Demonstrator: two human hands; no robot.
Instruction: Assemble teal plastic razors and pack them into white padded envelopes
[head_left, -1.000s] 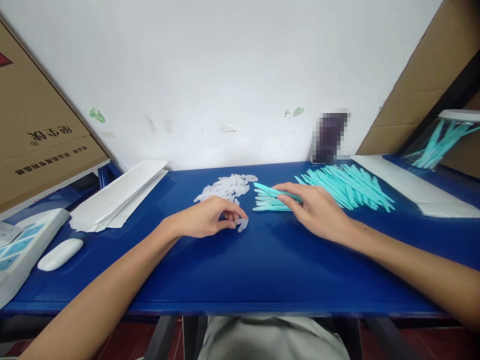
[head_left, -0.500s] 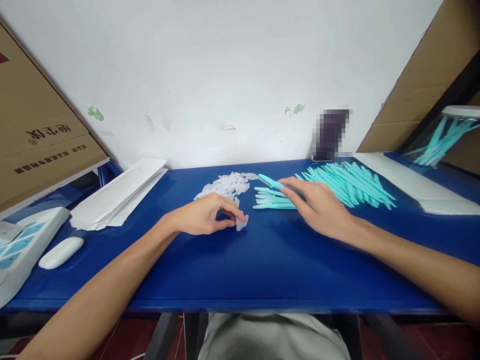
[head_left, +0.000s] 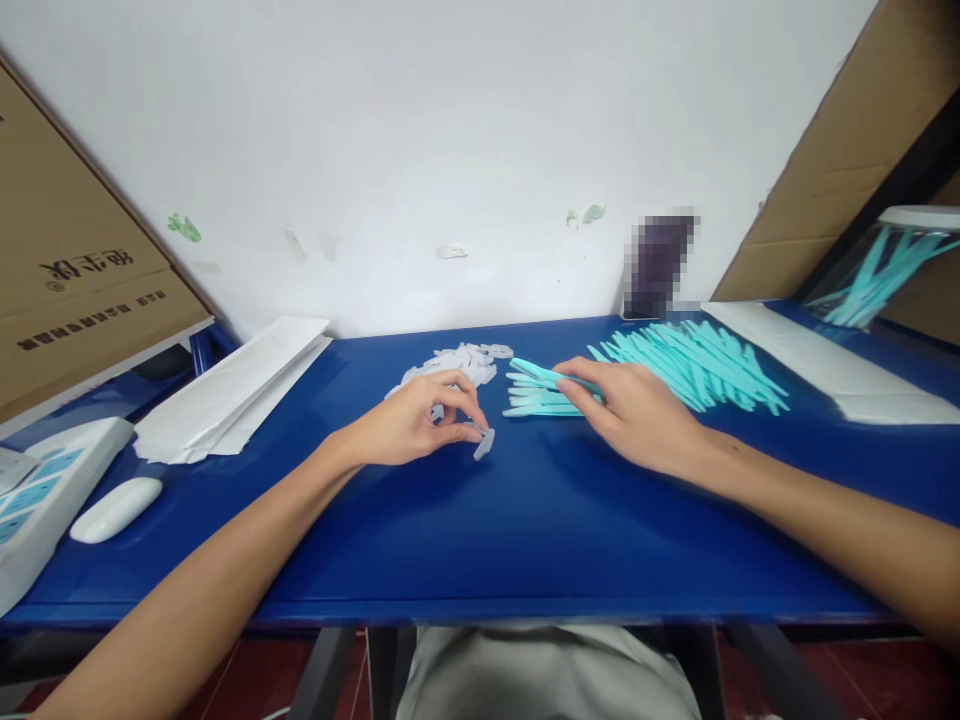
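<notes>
My left hand pinches a small translucent plastic cap between thumb and fingertips, just above the blue table. Behind that hand lies a loose heap of similar clear caps. My right hand is closed round a slim turquoise eyebrow razor, whose free end points left toward the caps. Beneath and beside this razor, several more turquoise razors lie roughly side by side. A larger pile of turquoise razors spreads out behind my right hand.
White paper sheets or bags lie at the left, near a white mouse-shaped case and a power strip. A phone, partly blurred out, leans on the wall. At the right are a white strip and a clear tub holding turquoise razors.
The cap in my left fingers has turned and now tilts differently. The razor in my right hand has dropped slightly toward the row beneath it. The view has shifted a little.
</notes>
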